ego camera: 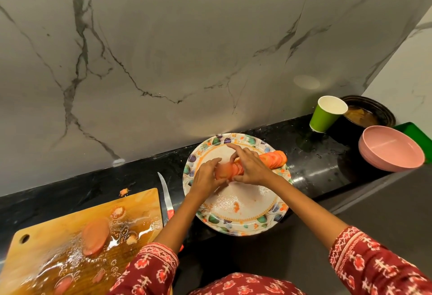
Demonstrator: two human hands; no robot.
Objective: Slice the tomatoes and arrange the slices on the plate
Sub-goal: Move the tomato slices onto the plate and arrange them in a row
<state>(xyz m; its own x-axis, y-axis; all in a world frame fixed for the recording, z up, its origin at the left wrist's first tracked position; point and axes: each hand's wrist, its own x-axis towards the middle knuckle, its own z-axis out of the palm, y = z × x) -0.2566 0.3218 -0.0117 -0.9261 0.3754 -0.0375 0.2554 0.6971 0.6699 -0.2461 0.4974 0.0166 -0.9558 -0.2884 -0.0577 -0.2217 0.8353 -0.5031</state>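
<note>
- A row of thin orange-red tomato slices (272, 157) stands on edge, overlapping, across the far half of the round floral-rimmed paper plate (236, 222), its right end reaching the plate's rim.
- The left hand (207, 176) curls its fingers round the near-left end of the row, its grip set on the last slices; the right hand (250, 166) cups the middle of the row from above, fingers bent over it and thumb at the near side.
- The step in hand looks like shaping the stack into a fan. It would go best with light, even pressure from both sides, the slices tilted one way and slid sideways rather than lifted, since wet slices tear and slip easily.
- Just left of the plate a thin knife with a red handle (166, 197) lies on the black speckled counter (311, 152).
- Further left, the wet wooden cutting board (44, 257) carries a few tomato pieces (95, 236) and juice, so more may need moving over.
- At the far right stand a green paper cup (326, 115) and stacked pink bowls (391, 148).
</note>
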